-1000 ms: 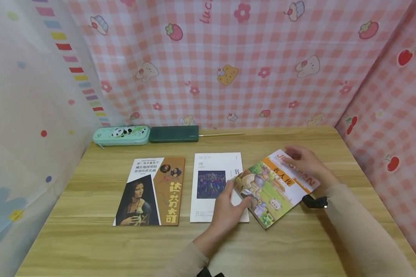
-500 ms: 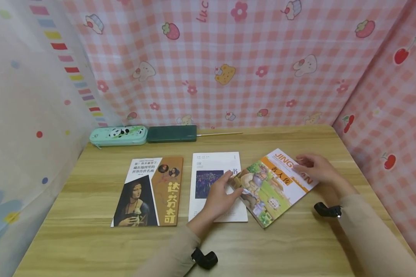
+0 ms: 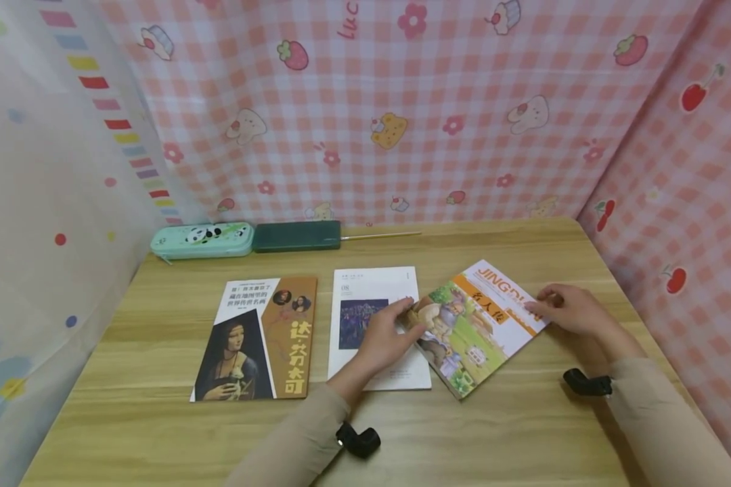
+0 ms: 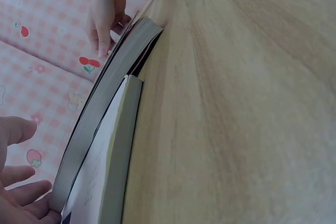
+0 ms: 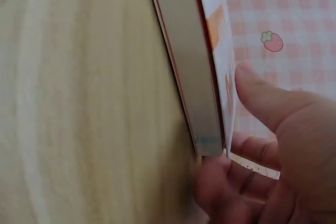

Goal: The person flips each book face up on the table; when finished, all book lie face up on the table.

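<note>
A colourful illustrated book [image 3: 472, 331] with orange lettering lies slanted on the right. Its left corner overlaps a white book [image 3: 374, 281] with a dark blue picture. My right hand [image 3: 575, 311] grips the right corner, thumb [image 5: 252, 87] on the cover and curled fingers [image 5: 215, 182] at the edge. My left hand [image 3: 380, 341] reaches over the white book to the illustrated book's left corner. In the left wrist view, its spread fingers [image 4: 29, 192] touch the book's edge, with the thumb apart. Farther left lies a brown-and-white book [image 3: 292, 338] with a portrait.
Along the back of the wooden table [image 3: 158, 446] lie a mint panda pencil case [image 3: 204, 240], a dark green box [image 3: 297, 235] and a thin stick [image 3: 380, 235]. A pink checked curtain [image 3: 341, 101] hangs behind them, with more cloth at both sides.
My right hand has slid down from the illustrated book's top edge to its right corner. My left hand has shifted up along the left corner. The view has drifted slightly.
</note>
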Available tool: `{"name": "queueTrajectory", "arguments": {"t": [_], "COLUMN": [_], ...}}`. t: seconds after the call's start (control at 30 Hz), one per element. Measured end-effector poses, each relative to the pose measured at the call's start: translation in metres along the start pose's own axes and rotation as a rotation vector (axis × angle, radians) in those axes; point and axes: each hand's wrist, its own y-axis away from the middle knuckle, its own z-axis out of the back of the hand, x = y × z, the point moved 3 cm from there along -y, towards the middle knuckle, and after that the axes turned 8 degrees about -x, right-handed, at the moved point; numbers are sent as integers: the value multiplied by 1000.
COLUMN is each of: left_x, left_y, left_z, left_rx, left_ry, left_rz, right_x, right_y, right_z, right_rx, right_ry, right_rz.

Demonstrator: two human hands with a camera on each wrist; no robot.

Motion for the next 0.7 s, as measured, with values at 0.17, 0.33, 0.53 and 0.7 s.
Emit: {"name": "queueTrajectory", "arguments": {"t": [0.17, 0.33, 0.53, 0.7], "left_x": [1, 2, 2, -1], "left_y": [0, 1, 2, 0], "left_z": [-1, -1, -4, -9], "left_rx": [3, 18, 43, 86], "left_ry": [0, -21, -95, -103], "left_rz": [0, 0, -63, -128], "right_x": [5, 4, -1, 2], "right_y": [3, 0, -5, -12], "right_z": [-3, -5, -8, -10], "right_rx": [9, -41, -84, -104], "right_ry": [-144, -164, -189, -153], "right_rz": [-51, -51, -51, -13]}}
